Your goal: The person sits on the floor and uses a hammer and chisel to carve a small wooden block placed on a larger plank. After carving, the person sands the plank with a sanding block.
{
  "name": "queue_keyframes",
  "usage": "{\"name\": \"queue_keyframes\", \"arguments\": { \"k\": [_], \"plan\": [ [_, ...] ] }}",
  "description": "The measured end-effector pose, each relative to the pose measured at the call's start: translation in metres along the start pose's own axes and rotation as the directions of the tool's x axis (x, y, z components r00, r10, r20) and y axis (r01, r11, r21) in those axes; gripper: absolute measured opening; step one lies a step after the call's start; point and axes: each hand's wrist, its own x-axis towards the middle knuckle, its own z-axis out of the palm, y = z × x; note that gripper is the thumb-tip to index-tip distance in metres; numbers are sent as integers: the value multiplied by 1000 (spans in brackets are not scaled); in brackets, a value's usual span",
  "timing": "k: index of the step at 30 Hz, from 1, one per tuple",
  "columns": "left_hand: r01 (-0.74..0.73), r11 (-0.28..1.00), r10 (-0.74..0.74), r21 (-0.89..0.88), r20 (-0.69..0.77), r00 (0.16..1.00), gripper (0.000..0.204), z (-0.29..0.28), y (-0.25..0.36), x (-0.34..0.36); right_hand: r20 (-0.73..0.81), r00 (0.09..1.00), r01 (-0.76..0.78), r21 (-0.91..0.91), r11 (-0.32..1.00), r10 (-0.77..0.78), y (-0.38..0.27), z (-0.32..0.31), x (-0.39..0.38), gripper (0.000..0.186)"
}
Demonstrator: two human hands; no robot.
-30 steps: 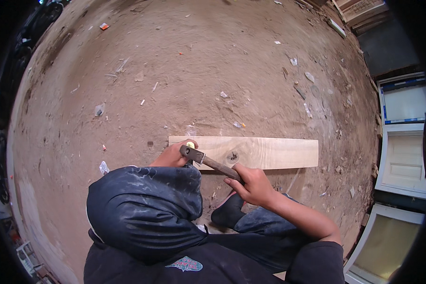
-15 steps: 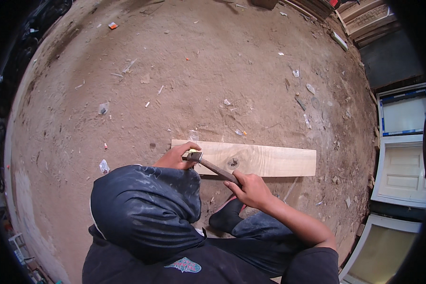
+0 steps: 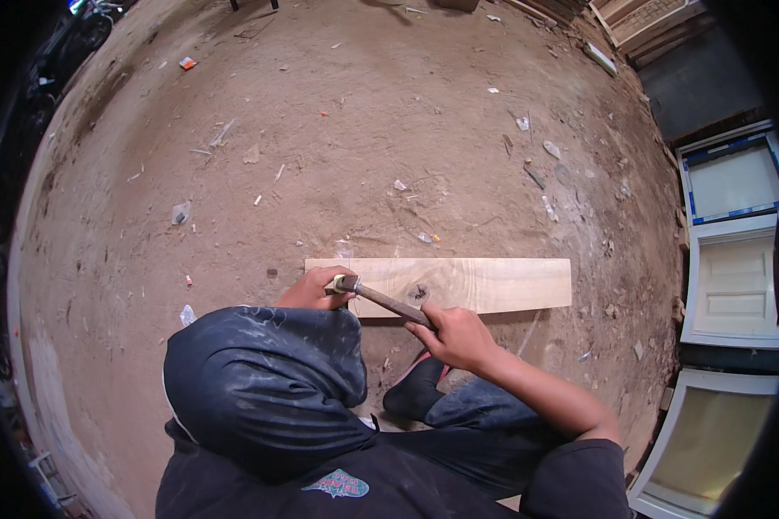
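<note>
A pale wooden plank (image 3: 515,281) with a dark knot lies crosswise on the dirt floor before me. Near its left end, my left hand (image 3: 316,287) has its fingers closed around a small yellow object (image 3: 336,284), partly hidden by the metal head (image 3: 349,283) of a hammer. My right hand (image 3: 454,333) grips the hammer's wooden handle (image 3: 385,301), which slants across the plank. My raised left knee (image 3: 264,363) in dark dusty trousers partly hides my left forearm; a foot (image 3: 415,389) in a black sock is below the plank.
Scattered litter (image 3: 187,63) and scraps dot the dirt floor (image 3: 337,147). Along the right side stand white-framed panels (image 3: 731,285) and a glazed frame (image 3: 701,432); stacked timber (image 3: 632,26) is at the back right. Dark clutter (image 3: 69,60) lines the left edge.
Since one second ago the hammer head has turned and come lower over the yellow object in my left hand. Both hands keep their holds, and the whole view has shifted slightly.
</note>
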Motion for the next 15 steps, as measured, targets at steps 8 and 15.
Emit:
{"name": "queue_keyframes", "arguments": {
  "k": [8,15],
  "plan": [
    [21,1000,-22,-21,-21,1000,48,-2,7,-4,53,992,-119,150,982,112,-12,-24,-6,41],
    [32,996,-26,89,-63,998,41,-9,8,-5,45,973,-230,263,937,227,-8,-53,-39,40]
  ]
}}
